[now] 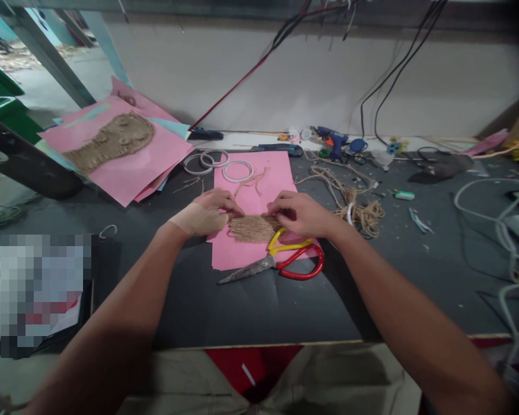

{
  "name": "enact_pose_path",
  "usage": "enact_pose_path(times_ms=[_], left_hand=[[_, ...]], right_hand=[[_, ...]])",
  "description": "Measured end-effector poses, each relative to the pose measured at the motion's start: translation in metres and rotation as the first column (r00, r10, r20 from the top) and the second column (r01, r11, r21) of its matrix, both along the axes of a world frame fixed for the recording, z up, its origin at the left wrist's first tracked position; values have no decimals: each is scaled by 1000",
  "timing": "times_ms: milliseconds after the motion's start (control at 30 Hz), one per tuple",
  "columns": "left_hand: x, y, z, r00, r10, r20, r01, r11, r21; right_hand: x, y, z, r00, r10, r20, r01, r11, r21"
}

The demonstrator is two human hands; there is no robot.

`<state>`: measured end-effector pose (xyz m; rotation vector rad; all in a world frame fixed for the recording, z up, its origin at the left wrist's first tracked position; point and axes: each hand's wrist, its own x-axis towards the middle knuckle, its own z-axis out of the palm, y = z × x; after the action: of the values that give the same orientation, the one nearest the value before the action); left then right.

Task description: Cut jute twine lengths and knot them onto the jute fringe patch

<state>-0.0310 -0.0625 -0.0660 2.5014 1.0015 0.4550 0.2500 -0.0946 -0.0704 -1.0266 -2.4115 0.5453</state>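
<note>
A small panel of tan twine rows lies on pink paper in front of me. My left hand is closed at the panel's upper left corner, thumb and fingers bent against the twine. At its upper right edge my right hand is also closed, fingertips pinched on the twine. The strand between the fingertips is too small to make out. Scissors with one yellow and one red handle lie just below the panel, blades pointing left, partly over the paper. Loose twine sits in a tangled bundle beyond my right wrist.
Several pale rings lie behind my hands. At the back left, stacked pink sheets carry a larger twine piece. A blue glue gun rests by the wall. Cables run along the right; a blurred packet lies left.
</note>
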Motion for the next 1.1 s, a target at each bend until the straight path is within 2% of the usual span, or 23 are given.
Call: enact_pose_path(times_ms=[267,433,767,1100], left_hand=[[-2,-4,8,999,38,13,-37,999,-35],[-2,-4,11,999,15,43,-14,1000,-27],[3,-6,6,997,74,-10,-74,997,-35],[10,-8,5,996,71,-49,-72,997,-20]], right_hand=[[11,6,-2,999,-19,-29,18,998,-61],[13,7,-3,998,-28,-53,25,998,-62],[2,1,1,999,43,-32,-43,999,3],[-2,0,-1,1000,14,11,-15,999,32]])
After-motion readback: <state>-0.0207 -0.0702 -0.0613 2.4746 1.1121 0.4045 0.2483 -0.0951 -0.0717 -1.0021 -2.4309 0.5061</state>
